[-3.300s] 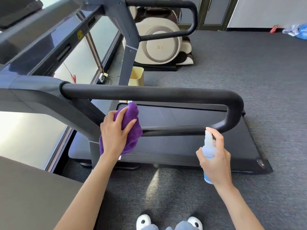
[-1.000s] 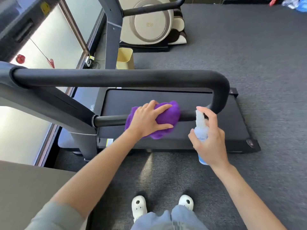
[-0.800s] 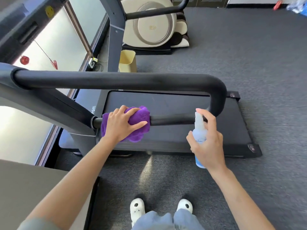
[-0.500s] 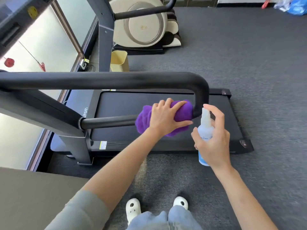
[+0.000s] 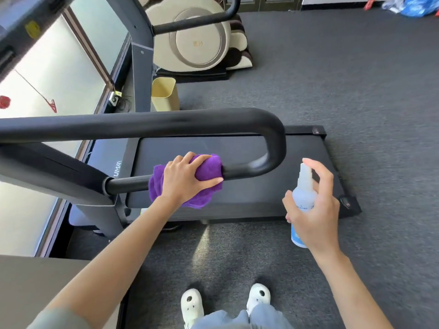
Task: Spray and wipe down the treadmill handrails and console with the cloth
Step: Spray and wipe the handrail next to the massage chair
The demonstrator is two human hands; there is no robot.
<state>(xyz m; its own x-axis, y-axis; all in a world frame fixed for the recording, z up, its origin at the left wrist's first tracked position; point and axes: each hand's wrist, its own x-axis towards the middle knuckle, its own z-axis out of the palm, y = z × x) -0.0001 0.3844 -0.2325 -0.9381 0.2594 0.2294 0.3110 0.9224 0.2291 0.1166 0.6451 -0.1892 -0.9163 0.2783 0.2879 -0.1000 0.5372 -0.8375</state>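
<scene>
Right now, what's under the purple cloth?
The lower black handrail bar runs through the bunched purple cloth, which the left hand grips. The wrapped stretch of bar is hidden.

A dark grey, short-pile carpet floor (image 5: pixel 344 86) covers the room, with a pale streak of light falling on it at the near side. Along the left runs a wide frosted window (image 5: pixel 59 74) with a brown frame, bright with daylight; small red ornaments (image 5: pixel 4 102) hang against the glass. Below the window a white wall socket (image 5: pixel 113 99) has dark cables plugged into it. A small pale yellow open-topped bin (image 5: pixel 165 94) stands on the carpet near it. Beyond the bin sits a cream and brown massage chair (image 5: pixel 202 41) with a round side panel. A crumpled blue plastic bag (image 5: pixel 419 5) lies in the far right corner by the white wall (image 5: pixel 332 2).
</scene>
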